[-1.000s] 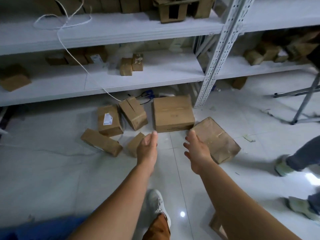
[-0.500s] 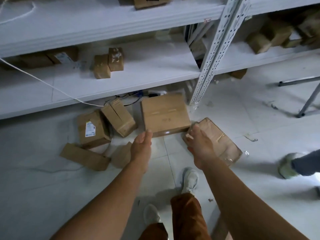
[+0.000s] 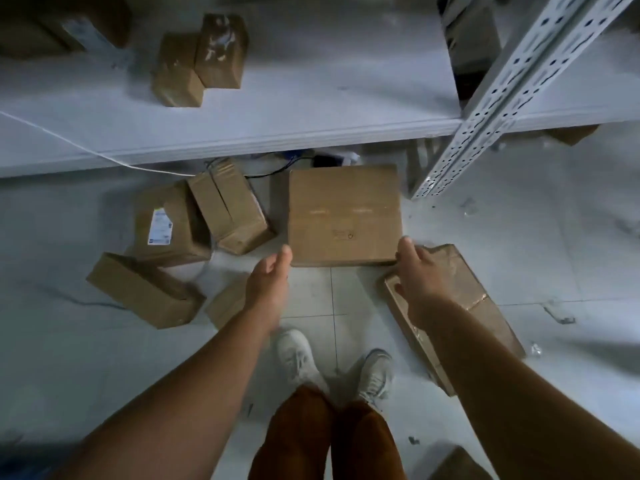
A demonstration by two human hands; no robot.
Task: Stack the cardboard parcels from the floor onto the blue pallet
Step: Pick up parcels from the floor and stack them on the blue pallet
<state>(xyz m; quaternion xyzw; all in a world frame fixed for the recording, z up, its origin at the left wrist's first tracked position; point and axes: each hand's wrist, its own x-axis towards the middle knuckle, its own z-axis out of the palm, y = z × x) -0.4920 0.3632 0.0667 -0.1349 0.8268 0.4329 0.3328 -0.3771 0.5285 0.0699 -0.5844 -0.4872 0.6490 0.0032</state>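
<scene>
A large square cardboard parcel (image 3: 344,213) lies flat on the white tiled floor under the shelf edge. My left hand (image 3: 268,284) reaches to its near left corner, fingers relaxed and holding nothing. My right hand (image 3: 417,275) reaches to its near right corner, fingers spread, just above a flat taped parcel (image 3: 485,306) lying to the right. Several smaller parcels lie to the left: a labelled one (image 3: 166,226), a tilted one (image 3: 230,206), a long one (image 3: 145,292) and a small one (image 3: 227,303). The blue pallet is out of view.
A white metal shelf (image 3: 311,109) overhangs the parcels and carries two small boxes (image 3: 201,60). Its perforated upright (image 3: 512,98) stands right of the large parcel. A white cord (image 3: 86,150) and dark cables run under the shelf. My shoes (image 3: 298,358) stand just behind the hands.
I have stepped closer and bent down. Both hands have moved forward to the near corners of the large parcel. The other person's feet at the right have left the view.
</scene>
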